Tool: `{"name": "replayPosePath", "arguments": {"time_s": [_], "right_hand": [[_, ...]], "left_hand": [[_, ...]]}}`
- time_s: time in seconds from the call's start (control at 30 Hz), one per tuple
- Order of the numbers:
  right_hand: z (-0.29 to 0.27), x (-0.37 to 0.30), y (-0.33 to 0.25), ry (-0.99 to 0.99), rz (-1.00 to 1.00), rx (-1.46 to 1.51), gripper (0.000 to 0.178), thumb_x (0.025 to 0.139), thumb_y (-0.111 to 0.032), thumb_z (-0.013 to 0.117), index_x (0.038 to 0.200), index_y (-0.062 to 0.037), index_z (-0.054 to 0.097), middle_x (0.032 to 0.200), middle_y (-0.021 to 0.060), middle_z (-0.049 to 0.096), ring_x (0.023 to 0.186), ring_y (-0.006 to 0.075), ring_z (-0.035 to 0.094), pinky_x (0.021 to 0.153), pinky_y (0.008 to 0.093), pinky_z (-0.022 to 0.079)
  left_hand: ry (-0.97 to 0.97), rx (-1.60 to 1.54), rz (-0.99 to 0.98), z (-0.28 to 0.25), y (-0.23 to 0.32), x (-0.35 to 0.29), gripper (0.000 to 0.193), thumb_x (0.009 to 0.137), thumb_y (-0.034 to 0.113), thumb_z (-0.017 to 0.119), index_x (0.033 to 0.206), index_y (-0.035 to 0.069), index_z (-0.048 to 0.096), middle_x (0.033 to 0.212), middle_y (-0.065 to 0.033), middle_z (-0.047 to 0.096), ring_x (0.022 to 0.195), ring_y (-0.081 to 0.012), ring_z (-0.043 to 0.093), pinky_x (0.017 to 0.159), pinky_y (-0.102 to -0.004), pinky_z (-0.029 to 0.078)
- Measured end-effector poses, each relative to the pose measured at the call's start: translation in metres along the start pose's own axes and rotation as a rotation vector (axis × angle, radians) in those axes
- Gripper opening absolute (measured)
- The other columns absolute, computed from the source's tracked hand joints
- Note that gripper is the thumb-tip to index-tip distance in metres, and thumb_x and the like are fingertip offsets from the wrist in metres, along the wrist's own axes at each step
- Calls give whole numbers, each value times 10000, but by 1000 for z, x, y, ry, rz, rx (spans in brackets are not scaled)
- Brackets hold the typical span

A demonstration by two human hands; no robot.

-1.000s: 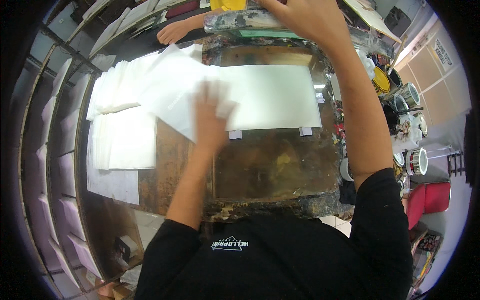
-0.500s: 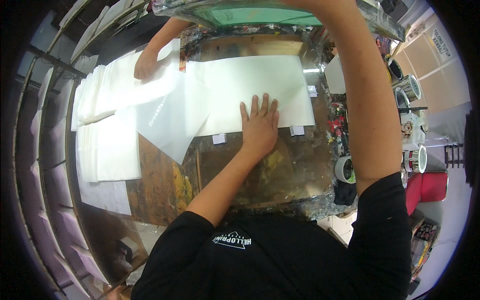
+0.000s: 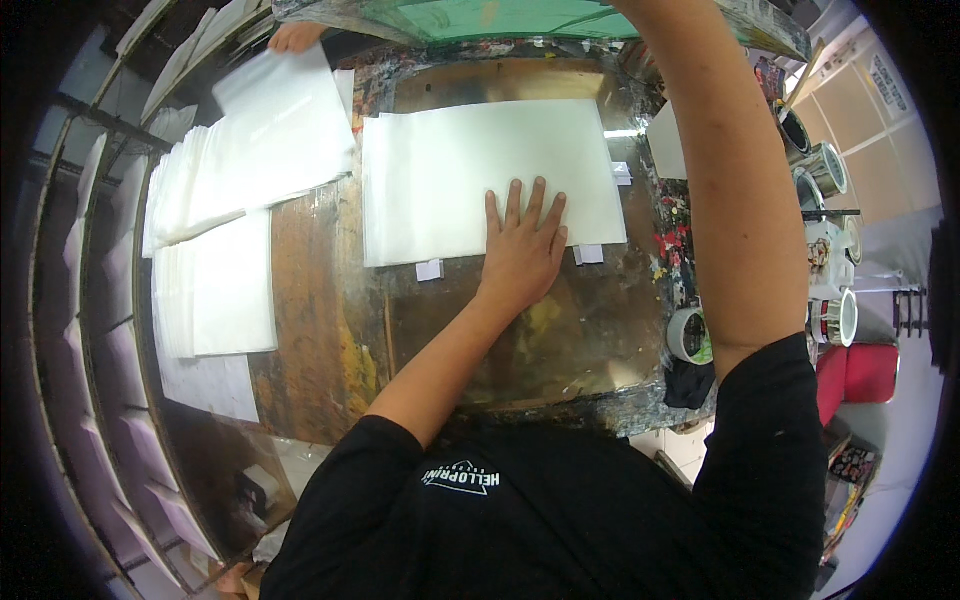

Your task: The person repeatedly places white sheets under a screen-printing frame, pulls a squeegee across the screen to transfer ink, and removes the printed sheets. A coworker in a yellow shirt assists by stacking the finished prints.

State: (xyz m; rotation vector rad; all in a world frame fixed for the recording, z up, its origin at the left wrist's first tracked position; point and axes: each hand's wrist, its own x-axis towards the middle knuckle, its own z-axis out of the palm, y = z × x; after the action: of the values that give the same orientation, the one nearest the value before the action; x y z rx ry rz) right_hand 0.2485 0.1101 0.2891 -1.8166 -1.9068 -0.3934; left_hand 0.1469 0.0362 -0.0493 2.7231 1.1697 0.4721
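Note:
My left hand (image 3: 525, 250) lies flat with its fingers apart on a small stack of white paper sheets (image 3: 430, 185) on the worn board. Small white folded tabs (image 3: 429, 270) sit along the stack's near and right edges. At the top, a raised screen-printing frame with green mesh (image 3: 500, 22) stands over the board's far side. My right arm (image 3: 745, 180) reaches up to that frame; its hand is past the top edge of the view. Another person's hand (image 3: 297, 38) holds the far edge of a white sheet (image 3: 285, 120) at the upper left.
Fanned stacks of white paper (image 3: 215, 300) cover the table's left side. A metal rack (image 3: 85, 290) stands farther left. On the right are a roll of tape (image 3: 690, 335), a black cloth (image 3: 690, 385), ink tins (image 3: 835, 318) and a red chair (image 3: 868, 373).
The other person's hand has moved up and away, and the printed translucent sheet beside the stack has gone from there. My left hand has shifted slightly on the paper.

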Motion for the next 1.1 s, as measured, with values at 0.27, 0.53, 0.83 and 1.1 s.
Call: {"name": "replayPosePath", "arguments": {"time_s": [0.27,0.53,0.83,1.1], "right_hand": [[20,5,4,66,-44,-16,903,993,-758,336,910,30,770,933,258,748,911,416,731,821,489,567],[17,-21,-6,99,-54,-16,797,968,-736,463,813,0,726,762,203,708,758,384,706,721,491,535],[78,-134,5,-132,-213,-14,350,891,-365,712,1083,-78,657,935,162,707,942,391,679,820,515,517],[144,-248,-6,-474,-109,5,401,804,-161,751,1189,-133,644,1074,90,665,1013,316,640,875,511,442]], "left_hand": [[41,-64,-24,2,0,-5,534,1089,389,412,1554,134,481,1650,-182,365,1536,-459,265,1249,-656,96],[289,-125,91,-5,-7,-5,561,1034,355,607,1502,66,499,1535,-197,499,1346,-429,528,1130,-531,425],[278,-1129,-265,-158,-70,-40,1272,663,383,999,1595,-79,268,1134,-148,686,1012,-229,676,949,-373,547],[170,-245,-461,-79,-66,-107,1147,529,606,964,1417,-13,585,1079,-97,591,1042,-275,540,970,-431,433]]}}
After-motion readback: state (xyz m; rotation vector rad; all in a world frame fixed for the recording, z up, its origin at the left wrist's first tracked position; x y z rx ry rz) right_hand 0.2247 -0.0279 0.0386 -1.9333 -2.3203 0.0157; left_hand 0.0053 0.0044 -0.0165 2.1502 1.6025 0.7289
